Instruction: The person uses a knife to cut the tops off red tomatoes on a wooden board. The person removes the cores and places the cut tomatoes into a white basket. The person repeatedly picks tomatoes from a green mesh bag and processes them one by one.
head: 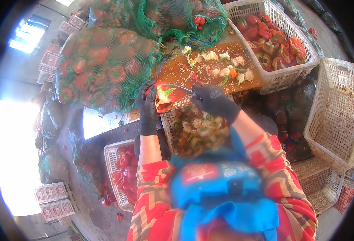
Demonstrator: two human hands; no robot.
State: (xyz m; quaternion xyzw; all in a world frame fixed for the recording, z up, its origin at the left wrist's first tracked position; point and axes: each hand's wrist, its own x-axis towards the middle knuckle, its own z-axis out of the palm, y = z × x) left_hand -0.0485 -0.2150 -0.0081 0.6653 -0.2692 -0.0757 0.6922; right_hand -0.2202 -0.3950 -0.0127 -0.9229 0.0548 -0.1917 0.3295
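Note:
My left hand (148, 108), in a dark glove, holds a cut-open red bell pepper (164, 98) whose pale seed core and green stem show. In my gloved right hand (214, 101) is a thin curved metal blade (178, 87), its handle mostly hidden by the fingers; its tip reaches the pepper's upper side. Both hands are over the near edge of an orange board (207, 81) strewn with seeds and cut-out pepper cores (225, 72). Below the hands, a crate (168, 132) holds many cores and scraps.
Green mesh sacks of red peppers (98, 69) lie at the left and back. A white plastic crate of cut peppers (288, 70) stands at the upper right, another (113, 171) at lower left. Crates without peppers (333, 111) are at the right.

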